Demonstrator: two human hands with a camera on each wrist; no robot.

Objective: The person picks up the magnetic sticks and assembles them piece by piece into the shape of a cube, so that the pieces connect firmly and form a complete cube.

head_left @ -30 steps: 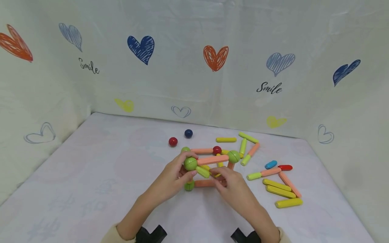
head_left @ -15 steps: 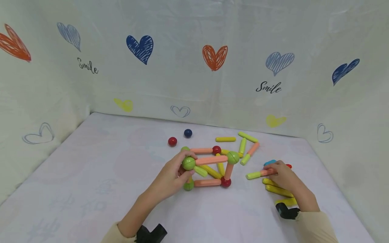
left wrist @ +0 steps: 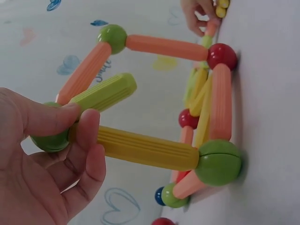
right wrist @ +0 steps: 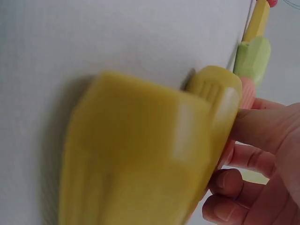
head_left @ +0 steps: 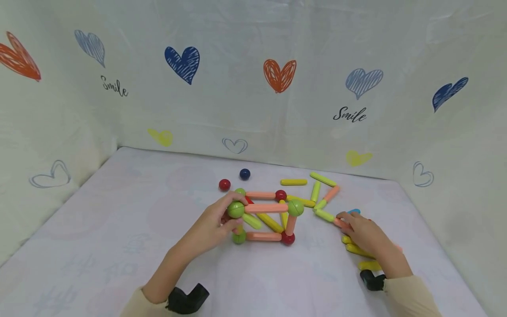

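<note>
My left hand [head_left: 215, 222] grips a green ball [head_left: 236, 209], the upper left corner of a standing square of rods and balls. A lime rod [left wrist: 110, 93] juts from that ball beside my thumb, and a yellow rod [left wrist: 145, 147] runs down to a lower green ball [left wrist: 218, 161]. Orange rods [head_left: 266, 208] form the other sides, meeting a green ball [head_left: 295, 208] and a red ball [head_left: 288, 238]. Over at the right, my right hand [head_left: 368, 235] pinches an orange rod [head_left: 341, 223] joined end to end with a lime rod [head_left: 325, 215].
Yellow rods [head_left: 358, 250] lie under and beside my right forearm, close to its wrist camera. A blue piece [head_left: 354, 211] shows behind that hand. Loose red [head_left: 224, 185] and dark blue balls [head_left: 244, 174] sit at the back. More rods [head_left: 322, 178] lie at the back right.
My right hand has left the square and gone right to the loose rods. The orange-and-lime pair has shifted back and left. My left hand and the square have moved slightly left.
</note>
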